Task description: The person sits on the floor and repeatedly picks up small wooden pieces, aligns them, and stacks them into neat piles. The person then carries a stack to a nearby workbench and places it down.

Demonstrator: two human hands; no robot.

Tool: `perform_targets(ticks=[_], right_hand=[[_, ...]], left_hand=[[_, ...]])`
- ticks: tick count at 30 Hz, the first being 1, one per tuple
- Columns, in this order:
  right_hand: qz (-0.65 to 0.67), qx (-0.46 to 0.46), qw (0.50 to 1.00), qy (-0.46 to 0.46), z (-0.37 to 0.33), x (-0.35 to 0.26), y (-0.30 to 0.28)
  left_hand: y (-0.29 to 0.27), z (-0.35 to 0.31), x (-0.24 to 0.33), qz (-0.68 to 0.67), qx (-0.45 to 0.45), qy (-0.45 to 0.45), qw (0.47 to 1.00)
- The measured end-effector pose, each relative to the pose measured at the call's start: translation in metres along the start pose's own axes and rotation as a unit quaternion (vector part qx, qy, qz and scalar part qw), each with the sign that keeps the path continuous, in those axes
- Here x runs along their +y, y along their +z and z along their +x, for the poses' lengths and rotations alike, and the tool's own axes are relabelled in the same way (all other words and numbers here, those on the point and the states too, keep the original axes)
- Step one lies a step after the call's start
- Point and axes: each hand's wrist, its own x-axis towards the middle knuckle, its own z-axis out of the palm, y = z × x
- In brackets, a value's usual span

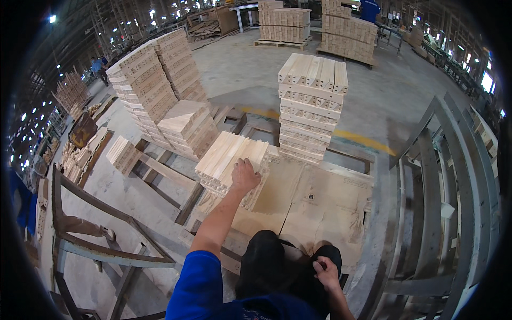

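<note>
My left hand [245, 175] reaches forward and rests palm down on top of a low stack of pale wooden blocks [226, 154], near its right side. Its fingers are bent a little and spread over the wood, not closed around a block. My right hand [327, 273] hangs beside my right knee, its fingers loosely curled and apart, with nothing visible in them. Just right of the low stack lies a worn brown sheet [330, 208] over the pallet. Beyond it stands a taller stack of drilled wooden blocks [312, 106], its layers laid crosswise.
Tall block stacks [154, 80] rise at the left, beside a small bundle [122, 154] on the pallet slats [165, 176]. Metal frames flank me, one at left [101, 250] and a barred one at right [426, 213]. Loaded pallets [349, 37] and other people [98, 66] are farther off.
</note>
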Motion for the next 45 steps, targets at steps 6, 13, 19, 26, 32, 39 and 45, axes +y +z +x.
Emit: perform_targets(ticks=[6,13,19,26,32,39,45], right_hand=[[0.104,0.063,0.992,0.037,-0.011,0.019,-0.021],[-0.052,0.102,0.99,-0.078,0.008,0.045,-0.014],[-0.019,0.104,0.992,-0.064,0.008,0.05,-0.011],[0.026,0.094,0.994,-0.041,0.003,0.045,-0.015],[0.069,0.074,0.994,-0.037,-0.001,0.039,-0.016],[0.058,0.085,0.994,-0.033,-0.007,0.035,-0.017],[0.064,0.095,0.993,-0.035,-0.014,0.033,-0.01]], left_hand=[[0.013,0.014,0.016,0.052,-0.018,-0.004,0.998],[0.02,0.006,0.004,0.071,0.041,0.016,0.997],[0.024,-0.008,-0.003,0.098,0.06,0.007,0.993],[0.016,-0.012,0.0,0.075,0.009,-0.034,0.997],[0.01,-0.03,0.001,0.058,0.057,-0.029,0.996],[0.024,-0.116,-0.011,-0.068,0.31,-0.03,0.948],[0.059,-0.283,0.007,-0.278,-0.014,-0.098,0.956]])
